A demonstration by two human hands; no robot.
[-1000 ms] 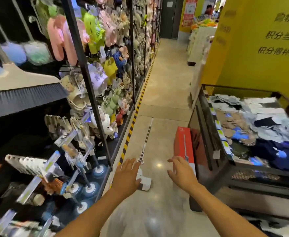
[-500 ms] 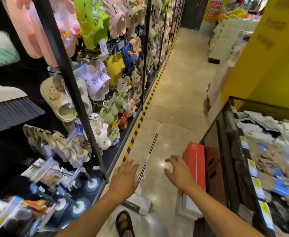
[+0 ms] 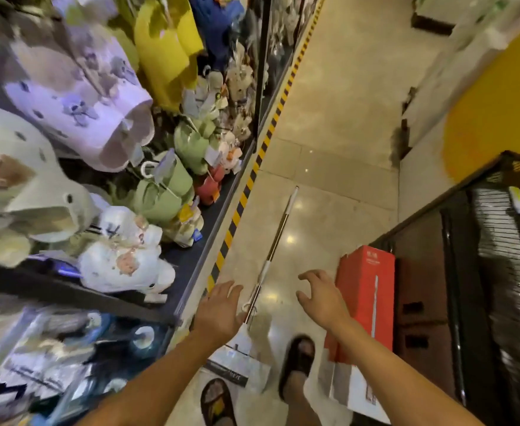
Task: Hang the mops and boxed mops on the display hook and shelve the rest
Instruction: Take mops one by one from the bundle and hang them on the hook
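Left hand [image 3: 221,309] spread, right hand [image 3: 320,298] loosely curled, both empty, flanking mop [image 3: 279,232] on open floor [image 3: 329,118]; boxed mop [image 3: 360,287] rightward.

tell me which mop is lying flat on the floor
The loose mop, its bare metal handle stretched along the aisle floor. The other is in the red box upright beside the dark bin.

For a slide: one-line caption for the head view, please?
Left hand and right hand, both open, reach toward a floor-lying mop beside a red mop box.
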